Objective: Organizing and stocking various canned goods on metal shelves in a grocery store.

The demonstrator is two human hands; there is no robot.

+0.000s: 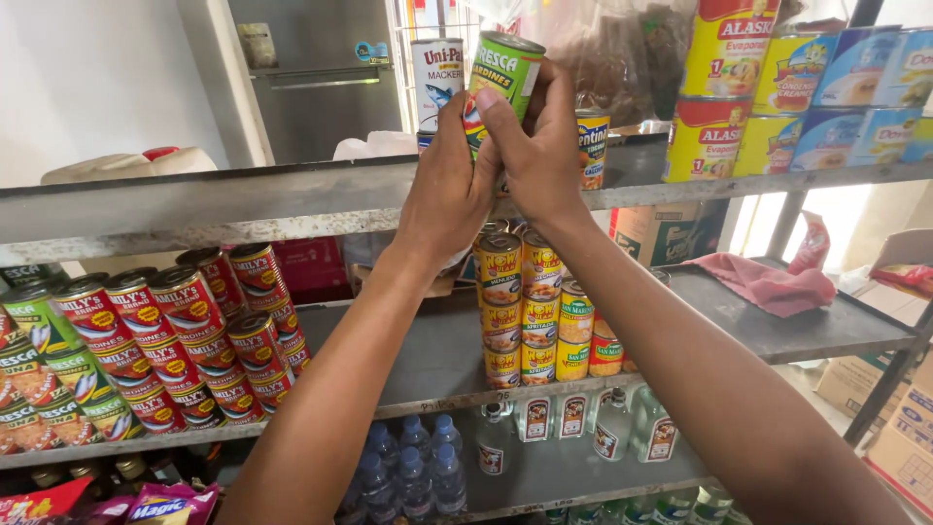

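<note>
Both hands are raised to the front edge of the top shelf (pixel 243 199), closed together around one green-labelled can (pixel 505 70). The left hand (pixel 449 180) wraps the can's lower left side with fingers curled, and the right hand (pixel 539 146) clasps it from the right, thumb pressed across the label. The can stands tilted slightly, its silver lid showing above the fingertips, above the shelf's front edge near the middle.

Just behind it to the left stands a white can with a fish picture and red lettering (pixel 436 78). To the right, a small can with a yellow and blue label (pixel 592 146) sits on the same shelf. At the shelf's right end are stacked yellow-and-red milk cans (pixel 719 87), and beside them blue-and-white cans (pixel 860 92) reach the right edge.

On the middle shelf (pixel 428 360), the left end holds slanted stacks of red-labelled sardine cans (pixel 194 331) with green-labelled cans (pixel 58 374) at the far left edge. Near the centre stand columns of small yellow-and-red cans (pixel 515 311). A pink cloth (pixel 768 282) lies towards that shelf's right end.

The bottom shelf carries blue-capped water bottles (pixel 413 467) and clear bottles with white labels (pixel 593 423). Colourful snack packets (pixel 107 504) show at the lower left corner. Cardboard boxes (pixel 894 418) stand on the floor to the right.
</note>
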